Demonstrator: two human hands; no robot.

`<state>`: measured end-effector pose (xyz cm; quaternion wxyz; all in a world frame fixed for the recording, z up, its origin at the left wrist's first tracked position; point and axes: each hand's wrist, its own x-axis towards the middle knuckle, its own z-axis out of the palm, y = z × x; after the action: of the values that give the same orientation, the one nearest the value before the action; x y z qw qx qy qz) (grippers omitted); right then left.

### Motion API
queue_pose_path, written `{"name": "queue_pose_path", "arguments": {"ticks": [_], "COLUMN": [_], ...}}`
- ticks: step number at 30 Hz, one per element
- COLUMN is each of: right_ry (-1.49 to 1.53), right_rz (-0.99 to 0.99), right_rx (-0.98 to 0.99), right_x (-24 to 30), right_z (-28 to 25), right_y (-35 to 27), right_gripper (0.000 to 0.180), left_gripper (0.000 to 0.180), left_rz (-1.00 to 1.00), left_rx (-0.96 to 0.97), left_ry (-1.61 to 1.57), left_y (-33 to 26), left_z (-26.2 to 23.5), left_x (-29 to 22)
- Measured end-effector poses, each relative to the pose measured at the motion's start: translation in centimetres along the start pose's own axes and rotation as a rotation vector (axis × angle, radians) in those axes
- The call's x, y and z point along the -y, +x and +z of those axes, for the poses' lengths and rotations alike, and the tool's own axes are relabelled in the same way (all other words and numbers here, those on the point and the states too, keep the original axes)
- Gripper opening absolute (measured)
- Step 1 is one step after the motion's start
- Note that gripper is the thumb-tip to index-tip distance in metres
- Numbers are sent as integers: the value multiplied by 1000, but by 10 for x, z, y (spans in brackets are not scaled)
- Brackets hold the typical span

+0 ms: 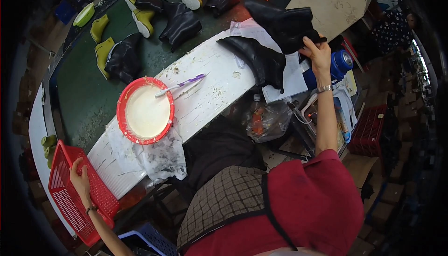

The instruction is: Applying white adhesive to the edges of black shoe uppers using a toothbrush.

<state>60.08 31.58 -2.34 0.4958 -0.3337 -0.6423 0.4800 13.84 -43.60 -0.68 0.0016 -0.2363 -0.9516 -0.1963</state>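
My right hand (318, 55) pinches the top edge of a black leather boot upper (291, 25) at the right end of the work surface. Just left of it, another black boot upper (259, 60) lies on the white board (217, 81). My left hand (80, 179) is over the red plastic basket (100, 186) at lower left, fingers apart and slightly curled, with nothing visible in them. Between my hands a red bowl (121, 109) holds creamy white liquid. A toothbrush (184, 83) with a purple handle leans on its rim.
Black uppers (181, 22) and yellow-green shoe forms with pale soles (142, 21) are spread over the green surface (88, 111). A stained cloth (161, 155) hangs below the bowl. At right are a blue flask (341, 61), a bagged bottle (256, 116) and a red crate (368, 130).
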Motion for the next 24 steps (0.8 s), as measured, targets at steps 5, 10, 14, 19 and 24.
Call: {"name": "queue_pose_path", "arguments": {"ticks": [5,10,14,19,24], "right_ry": [373,408,418,-350,-803], "right_rz": [233,249,174,-384,-790], "right_rx": [164,220,231,418,715], "right_x": [-6,2,29,75,38], "right_z": [-23,-19,0,59,102], "right_y": [-11,-22,-29,-74,-131], "right_gripper": [31,31,33,28,45], "left_gripper": [30,30,31,31,32], "left_rz": [17,22,-10,25,391], "left_rx": [-12,-7,-9,-256,-315], "left_ry": [8,27,17,421,341], "left_y": [-2,-1,0,-8,-15], "left_z": [2,1,1,5,30], "left_x": [10,10,5,-2,-139]}}
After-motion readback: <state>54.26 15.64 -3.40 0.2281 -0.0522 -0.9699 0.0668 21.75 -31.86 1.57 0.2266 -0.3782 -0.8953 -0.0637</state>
